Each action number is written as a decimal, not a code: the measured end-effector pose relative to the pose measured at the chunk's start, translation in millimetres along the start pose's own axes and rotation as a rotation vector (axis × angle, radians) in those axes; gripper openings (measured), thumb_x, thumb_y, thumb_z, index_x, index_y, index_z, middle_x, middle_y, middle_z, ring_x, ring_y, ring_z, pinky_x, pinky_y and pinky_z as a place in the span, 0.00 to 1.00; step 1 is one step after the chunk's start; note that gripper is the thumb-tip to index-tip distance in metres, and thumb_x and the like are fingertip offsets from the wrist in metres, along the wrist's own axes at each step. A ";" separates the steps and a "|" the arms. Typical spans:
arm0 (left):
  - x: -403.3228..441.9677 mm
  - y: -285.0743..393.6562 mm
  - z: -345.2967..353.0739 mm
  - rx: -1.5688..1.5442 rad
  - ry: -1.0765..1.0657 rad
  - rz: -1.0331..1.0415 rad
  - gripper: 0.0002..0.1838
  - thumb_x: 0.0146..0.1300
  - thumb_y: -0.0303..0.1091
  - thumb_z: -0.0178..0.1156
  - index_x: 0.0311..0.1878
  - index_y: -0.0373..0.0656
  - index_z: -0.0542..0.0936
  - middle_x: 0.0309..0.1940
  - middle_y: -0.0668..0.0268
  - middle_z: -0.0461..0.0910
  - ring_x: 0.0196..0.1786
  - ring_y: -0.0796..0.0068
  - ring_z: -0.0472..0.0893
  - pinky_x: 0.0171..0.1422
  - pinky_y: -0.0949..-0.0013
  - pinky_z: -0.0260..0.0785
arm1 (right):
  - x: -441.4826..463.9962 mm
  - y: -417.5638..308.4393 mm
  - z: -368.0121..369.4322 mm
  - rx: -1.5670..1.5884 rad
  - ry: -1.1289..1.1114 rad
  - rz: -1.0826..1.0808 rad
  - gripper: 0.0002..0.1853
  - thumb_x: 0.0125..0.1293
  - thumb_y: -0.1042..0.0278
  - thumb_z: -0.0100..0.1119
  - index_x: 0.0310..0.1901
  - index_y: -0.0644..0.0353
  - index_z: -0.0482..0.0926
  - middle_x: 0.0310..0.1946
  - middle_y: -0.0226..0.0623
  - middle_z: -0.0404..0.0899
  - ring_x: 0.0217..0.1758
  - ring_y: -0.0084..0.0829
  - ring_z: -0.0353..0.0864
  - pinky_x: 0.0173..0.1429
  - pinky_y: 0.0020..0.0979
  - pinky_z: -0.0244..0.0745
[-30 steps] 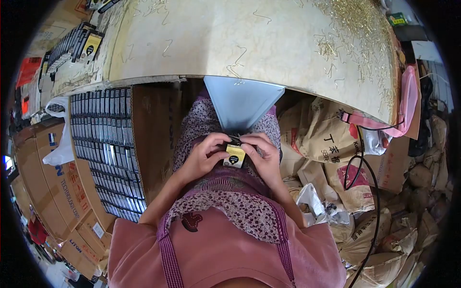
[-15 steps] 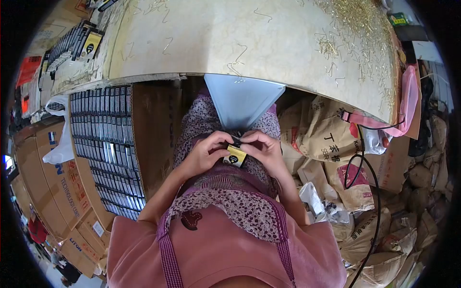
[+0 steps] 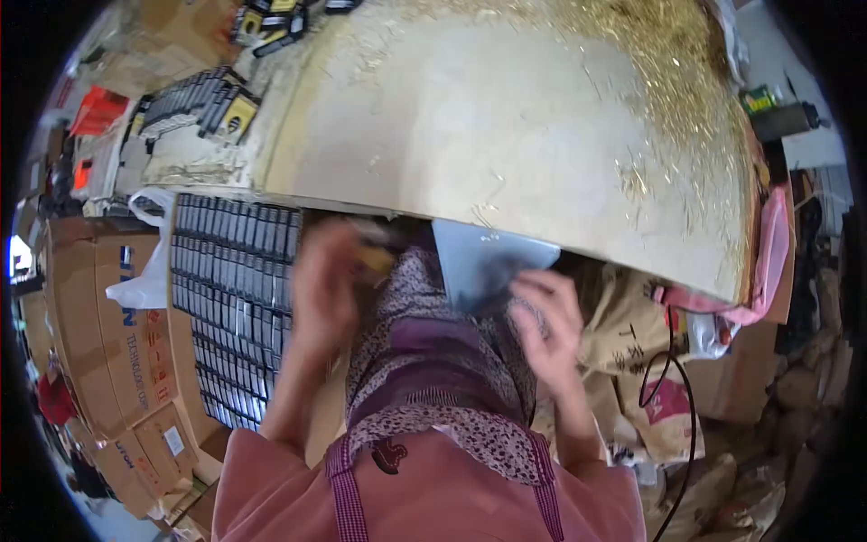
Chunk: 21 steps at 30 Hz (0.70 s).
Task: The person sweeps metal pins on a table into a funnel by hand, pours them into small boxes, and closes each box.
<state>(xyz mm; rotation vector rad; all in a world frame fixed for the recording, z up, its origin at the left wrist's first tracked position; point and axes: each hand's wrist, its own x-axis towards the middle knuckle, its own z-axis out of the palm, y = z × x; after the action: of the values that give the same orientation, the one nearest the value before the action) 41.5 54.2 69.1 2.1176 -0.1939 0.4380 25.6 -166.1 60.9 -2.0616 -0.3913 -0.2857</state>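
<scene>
Package (image 3: 377, 261) is lying below the near edge of the tabletop (image 3: 406, 126), just beside the left grip (image 3: 327, 285) and near the floral-clad leg (image 3: 417, 280); blur is hiding its long axis and which way it is pointing. It is showing as a smudged yellow patch with darker surroundings. Whether the left grip is clasping it, I cannot tell, while the right grip (image 3: 546, 321) is hanging unclenched, fingers parted and loosely curling by the blue-grey chute (image 3: 479, 253)

Left hand (image 3: 327, 282) is sitting left, motion-blurred, grip unclear. Right hand (image 3: 549, 318) is hovering right, fingers (image 3: 558, 289) loosely curling, thumb (image 3: 526, 330) standing apart. Both forearms (image 3: 302, 388) are pointing far.
</scene>
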 end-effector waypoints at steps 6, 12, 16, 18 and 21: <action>110.5 -73.1 -52.6 1.067 0.462 0.447 0.15 0.43 0.24 0.47 0.39 0.39 0.68 0.31 0.61 0.72 0.33 0.64 0.70 0.38 0.69 0.60 | 117.4 9.9 42.6 -0.403 -0.169 -0.268 0.22 0.47 0.61 0.48 0.43 0.65 0.63 0.46 0.42 0.60 0.50 0.39 0.57 0.53 0.34 0.52; 193.6 -74.2 -11.9 0.953 0.080 0.120 0.13 0.43 0.27 0.45 0.37 0.42 0.70 0.33 0.61 0.70 0.37 0.64 0.68 0.38 0.64 0.59 | 226.7 36.5 103.1 -0.629 -0.186 -0.403 0.25 0.51 0.47 0.38 0.47 0.53 0.62 0.51 0.33 0.57 0.56 0.33 0.50 0.57 0.37 0.43; 221.0 -85.1 -18.7 1.182 -0.104 -0.021 0.15 0.42 0.30 0.47 0.38 0.40 0.69 0.29 0.59 0.71 0.34 0.65 0.69 0.38 0.65 0.60 | 244.1 48.1 70.7 -0.952 -0.037 -0.134 0.23 0.52 0.48 0.36 0.46 0.51 0.64 0.50 0.28 0.58 0.55 0.31 0.52 0.56 0.37 0.44; 230.8 -90.2 -21.0 1.232 -0.148 0.007 0.18 0.41 0.32 0.48 0.39 0.38 0.68 0.27 0.59 0.71 0.32 0.64 0.70 0.38 0.66 0.60 | 232.2 47.2 42.4 -0.861 -0.053 0.167 0.22 0.53 0.48 0.34 0.46 0.49 0.64 0.50 0.27 0.58 0.55 0.31 0.53 0.56 0.37 0.45; 232.8 -73.4 -14.4 0.979 -0.094 -0.055 0.18 0.41 0.33 0.48 0.39 0.37 0.66 0.27 0.59 0.70 0.32 0.66 0.69 0.38 0.67 0.60 | 195.4 48.0 12.2 -0.857 -0.136 0.078 0.20 0.53 0.50 0.36 0.46 0.47 0.65 0.51 0.27 0.57 0.55 0.32 0.52 0.55 0.36 0.47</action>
<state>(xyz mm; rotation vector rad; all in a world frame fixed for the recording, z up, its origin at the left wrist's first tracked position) 275.4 113.8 108.2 3.0961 0.0499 0.4477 224.5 -147.1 86.6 -2.9416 -0.2901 -0.2945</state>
